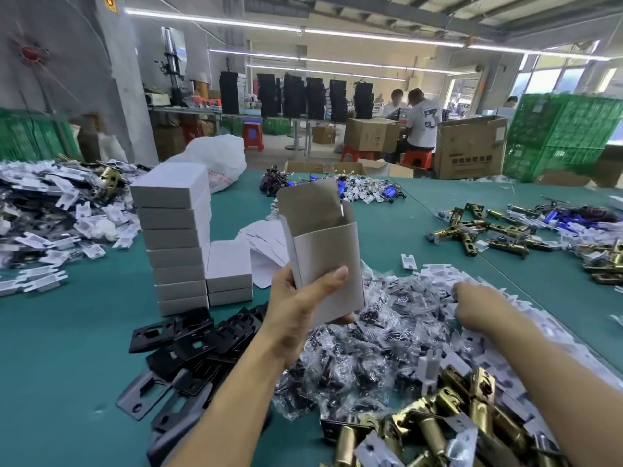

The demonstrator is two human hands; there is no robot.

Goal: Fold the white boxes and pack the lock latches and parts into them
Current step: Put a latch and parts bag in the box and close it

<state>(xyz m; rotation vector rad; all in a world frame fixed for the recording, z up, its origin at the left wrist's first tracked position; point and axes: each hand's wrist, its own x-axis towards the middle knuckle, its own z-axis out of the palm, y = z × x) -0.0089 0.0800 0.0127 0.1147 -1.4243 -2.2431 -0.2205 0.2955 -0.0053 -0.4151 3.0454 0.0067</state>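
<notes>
White cardboard box (pixel 323 261), top flap open, is held upright above the green table (pixel 67 348) | left hand (pixel 303 298) grips its lower part, thumb on the front | right hand (pixel 478 308) rests on the heap of small plastic bags (pixel 387 338), fingers hidden, cannot tell | 2 stacks of closed boxes (pixel 178 237) stand left | brass latches (pixel 448 423) lie near, bottom right.

the left hand (pixel 303 308) holds an open white box (pixel 323 251) upright above the green table (pixel 67 348), its top flap raised. the right hand (pixel 478 308) rests in the pile of small plastic bags of screws (pixel 381 345). black strike plates (pixel 192 338) lie beside stacked closed boxes (pixel 175 237); brass latches (pixel 455 426) sit nearest.
</notes>
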